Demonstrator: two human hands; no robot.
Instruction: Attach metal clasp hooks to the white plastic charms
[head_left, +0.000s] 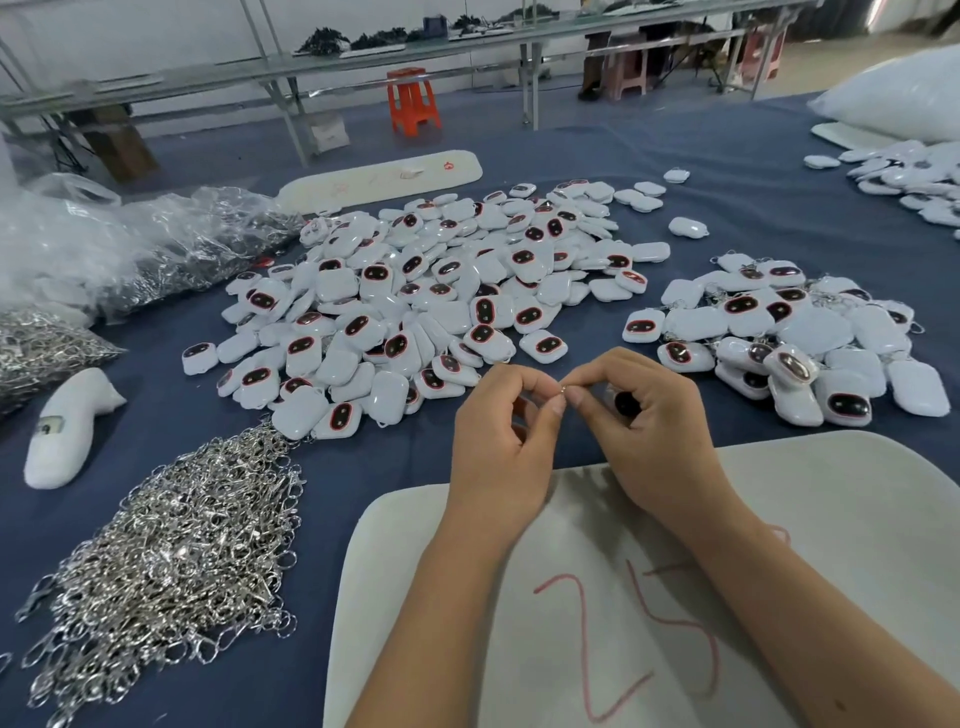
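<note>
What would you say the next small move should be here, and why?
Probably finish closing the small ring pinched between the left hand and right hand: both fingertips meet on it, and a charm sits tucked in the right palm.

This was a small factory assembly floor, a hand-assembly workshop. A wide work table covered in dark blue cloth (727, 208) carried goods in bulk: a large heap of identical white plastic charms (431, 291), a second heap of charms (800, 338) with metal fittings on them to the right, and a loose pile of metal clasp hooks (171, 561). Clear plastic bags of more hooks (171, 249) lay at the left edge. Behind stood long metal-framed workbenches (291, 78) with dark heaps on top, an orange plastic stool (413, 101) and a bare floor. A white board marked with a red number (623, 597) lay nearest the worker.
</note>
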